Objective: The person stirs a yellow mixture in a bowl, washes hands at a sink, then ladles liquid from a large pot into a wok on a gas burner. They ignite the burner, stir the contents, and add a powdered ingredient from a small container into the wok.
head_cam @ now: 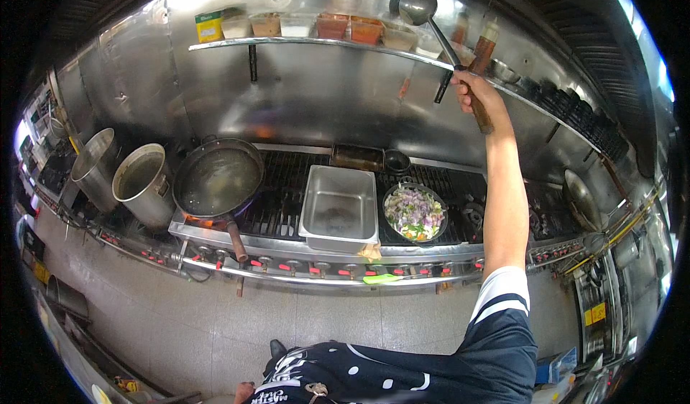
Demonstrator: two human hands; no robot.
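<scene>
My right hand (482, 94) is raised at the wall shelf and grips the wooden handle of a long metal ladle (444, 40). The round bowl of the ladle points up and left, in front of the shelf's edge. Just behind the hand, a squeeze bottle of brown-red sauce (485, 45) stands on the shelf. Only a small part of my left hand (244, 391) shows at the bottom edge, beside my dark shirt; its fingers cannot be made out. A wok (218, 177) with liquid in it sits over a lit burner, its wooden handle towards me.
A deep steel pan (338, 202) and a bowl of cut vegetables (415, 215) rest on the range. Two tall pots (141, 175) stand at left. The shelf (334, 43) carries seasoning tubs (332, 25). A green-handled utensil (381, 279) lies along the front rail.
</scene>
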